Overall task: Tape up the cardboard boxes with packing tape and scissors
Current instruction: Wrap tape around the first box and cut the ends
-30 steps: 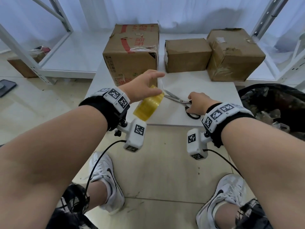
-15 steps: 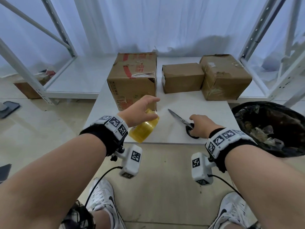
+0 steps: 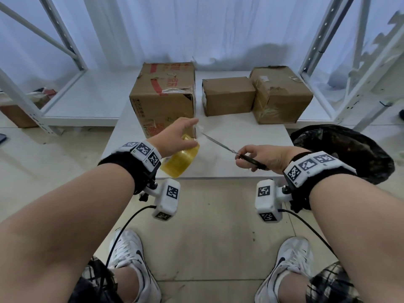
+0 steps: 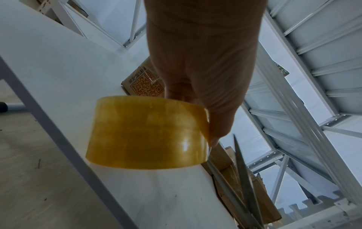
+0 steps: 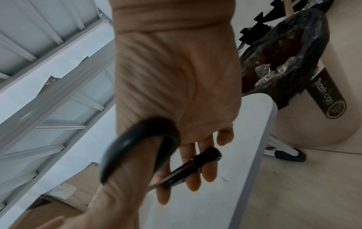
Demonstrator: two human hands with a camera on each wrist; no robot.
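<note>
Yellow tape roll up, scissors ready

Left hand (image 3: pixel 175 138) grips the packing tape roll (image 3: pixel 180 162) above the table's (image 3: pixel 251 136) front edge; right hand (image 3: pixel 262 158), fingers curled through the scissors (image 3: pixel 220 145) handles, aims blades at it, probably to cut a strip for the boxes (image 3: pixel 162 99) along the back edge.

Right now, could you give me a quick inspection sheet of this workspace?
Surface: white table, bare at the near right.
Job's things: three cardboard boxes at the far edge; yellow tape roll; scissors.
Clutter: nothing seen on the table.
Grips: left hand holds the tape roll; right hand holds the scissors, blades toward the roll.
Cables: black leads from wrist cameras.
Surroundings: white shelving, lined trash can, curtain.
</note>
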